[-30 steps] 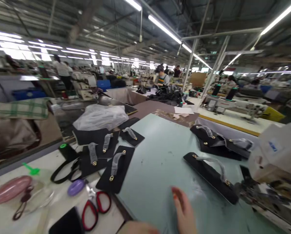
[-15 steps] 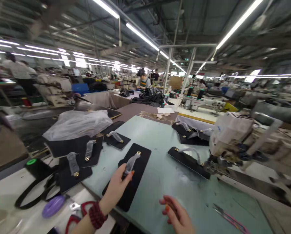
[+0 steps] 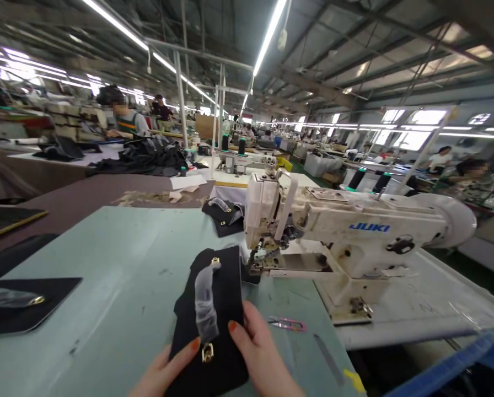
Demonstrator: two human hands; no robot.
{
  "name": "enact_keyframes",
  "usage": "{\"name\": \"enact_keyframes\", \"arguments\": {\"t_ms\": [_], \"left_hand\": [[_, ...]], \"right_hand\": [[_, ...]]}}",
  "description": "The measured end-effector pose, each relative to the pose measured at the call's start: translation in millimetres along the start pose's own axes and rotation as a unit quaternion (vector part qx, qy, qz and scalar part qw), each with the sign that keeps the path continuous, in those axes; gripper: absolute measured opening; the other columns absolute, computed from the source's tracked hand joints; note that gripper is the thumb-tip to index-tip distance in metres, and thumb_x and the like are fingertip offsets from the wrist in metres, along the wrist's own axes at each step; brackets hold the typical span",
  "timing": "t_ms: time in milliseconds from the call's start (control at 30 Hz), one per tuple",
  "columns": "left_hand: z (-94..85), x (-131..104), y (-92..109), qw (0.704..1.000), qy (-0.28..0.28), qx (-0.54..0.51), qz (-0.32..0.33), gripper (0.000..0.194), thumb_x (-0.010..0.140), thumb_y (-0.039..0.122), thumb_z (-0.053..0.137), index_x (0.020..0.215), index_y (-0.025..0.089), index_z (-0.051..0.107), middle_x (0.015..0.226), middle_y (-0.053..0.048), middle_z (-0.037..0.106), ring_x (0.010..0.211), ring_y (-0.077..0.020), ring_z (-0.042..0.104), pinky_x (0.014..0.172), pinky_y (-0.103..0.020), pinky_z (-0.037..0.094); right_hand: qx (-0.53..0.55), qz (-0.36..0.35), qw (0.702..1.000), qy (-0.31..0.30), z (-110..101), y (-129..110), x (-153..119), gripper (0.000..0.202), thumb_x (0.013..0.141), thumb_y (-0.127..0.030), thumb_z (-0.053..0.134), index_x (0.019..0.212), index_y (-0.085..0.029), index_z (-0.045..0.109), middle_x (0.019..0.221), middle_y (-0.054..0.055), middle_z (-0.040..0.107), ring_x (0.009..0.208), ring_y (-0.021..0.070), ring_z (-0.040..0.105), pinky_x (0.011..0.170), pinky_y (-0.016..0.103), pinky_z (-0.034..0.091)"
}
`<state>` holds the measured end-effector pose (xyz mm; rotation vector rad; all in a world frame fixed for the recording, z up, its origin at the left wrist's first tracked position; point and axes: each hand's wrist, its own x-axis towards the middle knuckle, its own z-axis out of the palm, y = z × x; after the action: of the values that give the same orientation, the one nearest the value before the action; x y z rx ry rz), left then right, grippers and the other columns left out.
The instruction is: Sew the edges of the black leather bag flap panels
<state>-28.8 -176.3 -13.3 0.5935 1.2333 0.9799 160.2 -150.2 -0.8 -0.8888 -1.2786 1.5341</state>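
A lit lamp (image 3: pixel 270 36) is mounted overhead at 12 o'clock. Two black spools (image 3: pixel 357 178) stand at 3 o'clock; a blue bin (image 3: pixel 441 361), 4 o'clock. At 10 o'clock, a person (image 3: pixel 134 121) is positioned behind a dark cloth heap (image 3: pixel 150 159).

Open tabletop (image 3: pixel 118 264) left of the black panel (image 3: pixel 229 300), sewing machine (image 3: pixel 325 218) blocking the right (snips (image 3: pixel 297 325) nearby)

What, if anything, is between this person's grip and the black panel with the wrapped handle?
Nothing visible: left grip and right grip both hold the black panel directly, thumbs on its face. The pink snips lie to the right, not between.
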Motion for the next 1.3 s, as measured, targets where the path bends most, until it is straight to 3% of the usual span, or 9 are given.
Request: {"name": "enact_keyframes", "arguments": {"t_ms": [67, 133, 200, 267, 433, 700, 1133, 1300], "left_hand": [[16.9, 13, 5, 0.998, -0.015, -0.047, -0.029, 0.053, 0.058, 0.057, 0.085, 0.09, 0.015, 0.078, 0.089, -0.013, 0.08, 0.085, -0.0341, 0.075, 0.079, -0.041, 0.06], [30.6, 27, 15, 0.997, -0.013, -0.072, -0.01, 0.046, 0.06, 0.05, 0.087, 0.087, 0.014, 0.078, 0.085, -0.011, 0.08, 0.078, -0.029, 0.075, 0.074, -0.034, 0.059], [37.8, 44, 28, 0.997, -0.027, -0.073, 0.005, 0.04, 0.064, 0.046, 0.086, 0.086, 0.014, 0.077, 0.082, -0.009, 0.08, 0.074, -0.0251, 0.075, 0.07, -0.03, 0.058], [39.9, 61, 43, 0.997, -0.052, -0.062, 0.01, 0.033, 0.069, 0.043, 0.084, 0.084, 0.014, 0.077, 0.079, -0.007, 0.08, 0.069, -0.0213, 0.073, 0.067, -0.026, 0.057], [40.2, 97, 70, 0.996, -0.076, -0.035, 0.011, 0.026, 0.073, 0.039, 0.082, 0.085, 0.016, 0.077, 0.08, -0.006, 0.08, 0.068, -0.0189, 0.072, 0.064, -0.023, 0.056], [39.5, 126, 85, 0.993, -0.116, -0.008, 0.003, 0.027, 0.076, 0.035, 0.08, 0.091, 0.013, 0.077, 0.079, -0.007, 0.079, 0.067, -0.0181, 0.072, 0.062, -0.023, 0.056], [32.7, 128, 89, 0.992, -0.114, 0.058, -0.016, 0.042, 0.068, 0.047, 0.084, 0.091, 0.014, 0.073, 0.074, -0.004, 0.076, 0.069, -0.0172, 0.068, 0.06, -0.021, 0.053], [24.4, 131, 94, 0.964, -0.195, 0.178, -0.035, 0.036, 0.068, 0.042, 0.083, 0.084, 0.013, 0.069, 0.066, -0.005, 0.072, 0.051, -0.0142, 0.06, 0.04, -0.018, 0.039]], "right_hand": [[-0.034, -0.002, 0.999, 0.021, -12, -1, 13, 0.043, 0.092, -0.047, 0.059, 0.118, -0.013, 0.057, 0.114, 0.008, 0.059, 0.102, 0.0108, 0.058, 0.094, 0.017, 0.046], [-0.066, 0.025, 0.997, 0.033, -23, 4, 22, 0.047, 0.091, -0.054, 0.057, 0.106, -0.01, 0.057, 0.094, 0.006, 0.061, 0.082, 0.0081, 0.057, 0.074, 0.013, 0.046], [-0.094, 0.072, 0.992, 0.034, -32, 10, 29, 0.056, 0.087, -0.065, 0.055, 0.093, -0.009, 0.054, 0.075, 0.003, 0.057, 0.06, 0.005, 0.049, 0.054, 0.011, 0.036], [-0.105, 0.104, 0.988, 0.044, -39, 15, 35, 0.065, 0.084, -0.075, 0.052, 0.083, -0.01, 0.049, 0.065, 0.002, 0.054, 0.05, 0.0031, 0.039, 0.046, 0.012, 0.026], [-0.106, 0.096, 0.987, 0.075, -44, 17, 55, 0.069, 0.084, -0.079, 0.047, 0.072, -0.011, 0.043, 0.061, 0.005, 0.055, 0.046, 0.0025, 0.037, 0.045, 0.013, 0.025], [-0.105, 0.082, 0.984, 0.122, -42, 17, 69, 0.067, 0.087, -0.075, 0.046, 0.07, -0.01, 0.045, 0.06, 0.006, 0.055, 0.048, 0.0026, 0.04, 0.046, 0.012, 0.027], [-0.04, 0.092, 0.983, 0.154, -35, 27, 69, 0.066, 0.082, -0.076, 0.05, 0.075, -0.01, 0.046, 0.059, 0.006, 0.055, 0.046, 0.0028, 0.041, 0.044, 0.011, 0.027], [-0.011, 0.114, 0.981, 0.156, -33, 22, 69, 0.062, 0.078, -0.072, 0.055, 0.076, -0.012, 0.042, 0.06, 0.006, 0.055, 0.044, 0.0021, 0.04, 0.043, 0.01, 0.028]]}}
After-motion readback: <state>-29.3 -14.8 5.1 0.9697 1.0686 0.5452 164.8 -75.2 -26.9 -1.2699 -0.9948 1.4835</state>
